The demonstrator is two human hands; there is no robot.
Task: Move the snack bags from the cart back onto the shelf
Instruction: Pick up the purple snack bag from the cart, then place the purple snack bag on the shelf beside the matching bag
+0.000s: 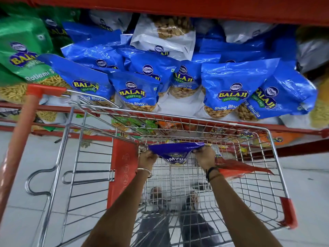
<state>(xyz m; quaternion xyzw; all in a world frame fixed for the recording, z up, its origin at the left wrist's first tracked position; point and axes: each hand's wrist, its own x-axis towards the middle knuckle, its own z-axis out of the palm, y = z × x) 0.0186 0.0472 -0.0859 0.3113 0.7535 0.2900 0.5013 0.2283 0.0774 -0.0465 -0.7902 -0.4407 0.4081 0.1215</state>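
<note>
Hands both pinch top corners of purple snack bag (175,152): left hand (147,158) & right hand (204,157) clamped on it, inside cart (274,157), probably so it lifts level toward shelf (178,106) w/ blue bags.

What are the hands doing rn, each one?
Left hand: closed on the left top corner of the purple bag.
Right hand: closed on the right top corner of the same bag.

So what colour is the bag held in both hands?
Purple bag, clearest in the head view.
</note>
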